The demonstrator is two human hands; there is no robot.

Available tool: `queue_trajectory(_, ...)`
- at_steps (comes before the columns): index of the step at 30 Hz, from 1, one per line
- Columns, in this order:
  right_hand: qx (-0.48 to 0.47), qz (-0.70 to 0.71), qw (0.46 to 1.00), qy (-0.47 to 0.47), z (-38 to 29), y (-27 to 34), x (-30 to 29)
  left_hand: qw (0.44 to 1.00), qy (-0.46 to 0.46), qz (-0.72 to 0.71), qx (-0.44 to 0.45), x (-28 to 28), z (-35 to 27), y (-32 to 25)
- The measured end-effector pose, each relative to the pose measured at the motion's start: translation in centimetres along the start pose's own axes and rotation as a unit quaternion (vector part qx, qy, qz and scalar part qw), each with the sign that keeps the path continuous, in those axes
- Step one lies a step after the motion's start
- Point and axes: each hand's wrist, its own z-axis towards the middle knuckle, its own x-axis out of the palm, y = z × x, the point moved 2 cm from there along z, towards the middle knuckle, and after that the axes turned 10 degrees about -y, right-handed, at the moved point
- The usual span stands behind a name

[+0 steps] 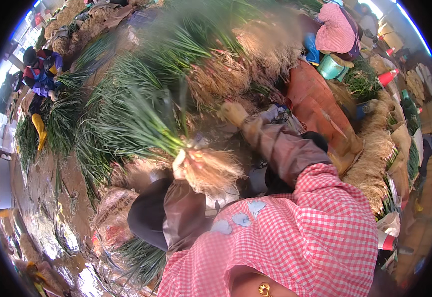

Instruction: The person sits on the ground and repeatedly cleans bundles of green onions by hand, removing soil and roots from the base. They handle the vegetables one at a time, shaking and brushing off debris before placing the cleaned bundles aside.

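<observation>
My left hand (pixel 179 164) grips a bunch of green-leaved onion-like plants (pixel 164 133) near its base. The pale, dry roots fan out towards the right and the long leaves point up and left. My right hand (pixel 234 113), in a dirty yellowish glove, reaches to the lower edge of a rooty heap of the same plants (pixel 219 78). Its fingers are partly hidden against the heap, so whether they hold any stems cannot be told. Brown sleeve covers wrap both forearms.
An orange-brown sheet (pixel 309 96) lies at the right beside a long row of rooted bunches (pixel 372 148). A printed woven sack (pixel 114 215) is at lower left, by wet ground. Other people sit upper left and upper right, the latter near a turquoise bucket (pixel 329 67).
</observation>
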Motion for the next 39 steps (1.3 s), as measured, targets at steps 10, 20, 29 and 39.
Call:
queue_trajectory(10, 0.088, -0.290, 0.952, -0.033, 12.6, -4.3, -7.9, 0.981, -0.189, 0.044, -0.016, -3.7, 1.7, 0.6)
queue_trajectory(20, 0.053, -0.095, 0.989, -0.098, 17.6, -3.6, -10.0, 0.972, -0.216, -0.010, -0.088, -3.3, 2.8, 2.2)
queue_trajectory(29, 0.207, 0.533, 0.808, 0.145, 2.0, -0.9, -3.9, 0.986, -0.131, 0.000, -0.106, -2.9, 1.9, 2.5)
queue_trajectory(39, -0.066, 0.117, 0.961, 0.243, -8.7, 5.6, -1.6, 0.976, -0.177, 0.026, -0.120, -4.9, 0.6, 3.8)
